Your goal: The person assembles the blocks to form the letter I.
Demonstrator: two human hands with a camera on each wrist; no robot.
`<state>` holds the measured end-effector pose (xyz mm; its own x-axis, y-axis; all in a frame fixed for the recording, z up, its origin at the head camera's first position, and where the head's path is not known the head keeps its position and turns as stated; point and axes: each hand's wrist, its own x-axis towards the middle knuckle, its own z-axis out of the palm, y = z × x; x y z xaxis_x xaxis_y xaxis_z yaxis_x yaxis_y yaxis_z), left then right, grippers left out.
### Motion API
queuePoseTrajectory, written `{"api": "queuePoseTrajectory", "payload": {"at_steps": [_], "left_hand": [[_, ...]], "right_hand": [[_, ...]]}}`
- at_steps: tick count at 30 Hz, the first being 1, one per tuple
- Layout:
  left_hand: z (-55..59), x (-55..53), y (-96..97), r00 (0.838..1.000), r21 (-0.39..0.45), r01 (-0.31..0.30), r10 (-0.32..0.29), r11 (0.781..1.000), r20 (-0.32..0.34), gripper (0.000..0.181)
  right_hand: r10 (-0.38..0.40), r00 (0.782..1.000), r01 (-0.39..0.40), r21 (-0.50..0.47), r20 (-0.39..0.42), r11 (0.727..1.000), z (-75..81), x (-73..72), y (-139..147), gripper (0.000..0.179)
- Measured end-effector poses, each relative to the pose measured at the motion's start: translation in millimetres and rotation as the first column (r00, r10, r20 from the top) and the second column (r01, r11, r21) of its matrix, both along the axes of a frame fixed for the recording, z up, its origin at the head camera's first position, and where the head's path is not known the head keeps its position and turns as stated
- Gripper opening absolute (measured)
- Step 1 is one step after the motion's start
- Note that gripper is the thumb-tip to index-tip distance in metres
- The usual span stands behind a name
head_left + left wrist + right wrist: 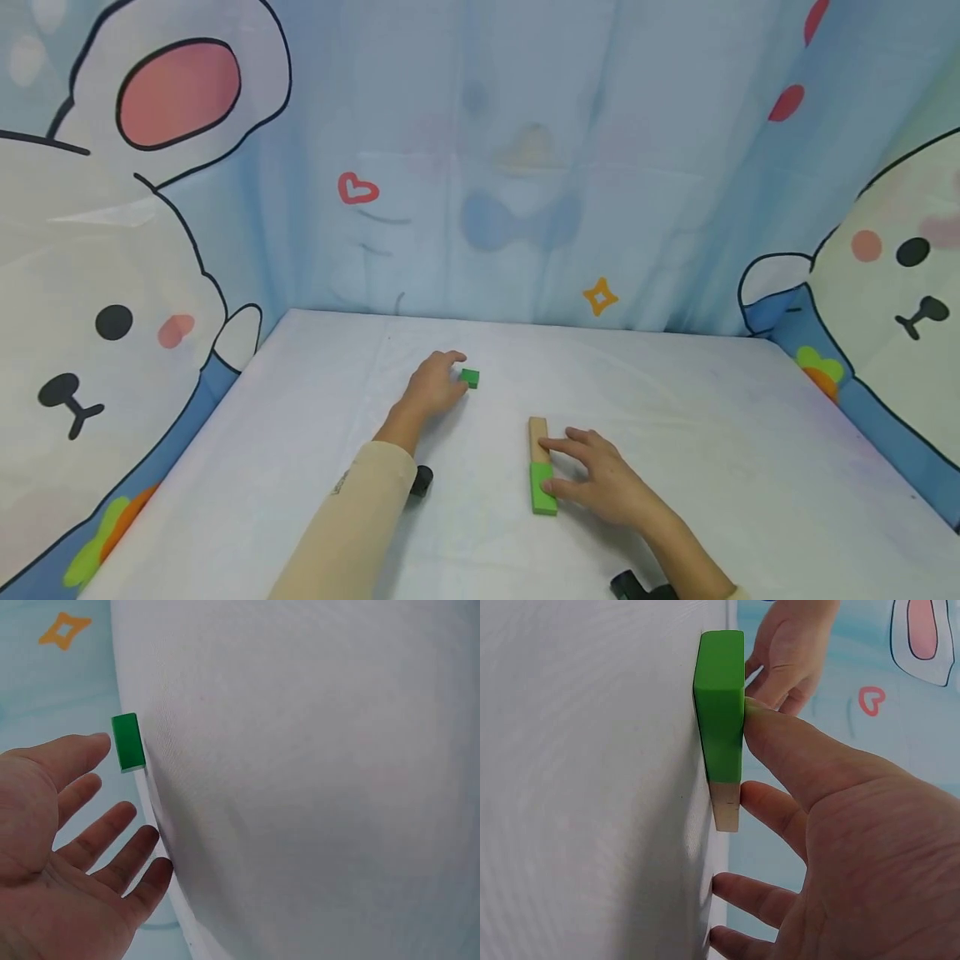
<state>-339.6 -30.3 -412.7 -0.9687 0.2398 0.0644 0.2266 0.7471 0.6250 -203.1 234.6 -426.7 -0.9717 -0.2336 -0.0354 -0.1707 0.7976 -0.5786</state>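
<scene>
Head view: reaching with left hand (433, 387), spread and empty, beside small green block (470, 378) on bench (712, 417); touching longer green block (542, 490) and end-to-end wooden block (537, 437) with right hand (603, 482), unclenched. Seemingly at reaching step; next, pinch small green block squarely.

My right hand (855, 840) beside a green block (721, 731), thumb touching its side, forefinger at the pale wooden block (726, 808) adjoining it, my left hand (791, 664) beyond, blue backdrop (847, 652) behind
</scene>
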Motion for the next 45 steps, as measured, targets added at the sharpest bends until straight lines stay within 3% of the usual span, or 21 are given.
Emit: {"api": "queuePoseTrajectory", "payload": {"at_steps": [5, 14, 28, 45], "left_hand": [[2.9, 0.1, 1.9, 0.999, -0.022, -0.038, 0.038, 0.999, 0.002, 0.046], [0.0, -5.1, 5.5, 0.999, -0.095, -0.05, 0.051, 0.994, 0.0, 0.043], [0.9, -5.5, 6.3, 0.999, -0.172, -0.035, 0.038, 0.985, 0.014, 0.04], [-4.2, -5.8, 5.5, 0.999, -0.162, -0.033, 0.031, 0.986, -0.013, 0.033]], "right_hand": [[-0.001, 1.0, 0.001, -0.001, -0.001, 1.0, 0.6, -0.8, 1.2, 0.064], [-0.03, 0.999, 0.03, -0.012, 0.025, 0.999, 4.1, 3.5, 0.1, 0.064], [-0.038, 0.999, 0.038, -0.005, 0.028, 0.999, 5.1, 3.9, -0.9, 0.064], [-0.042, 0.999, 0.043, -0.008, 0.027, 0.999, 3.8, 4.4, -0.7, 0.063]]}}
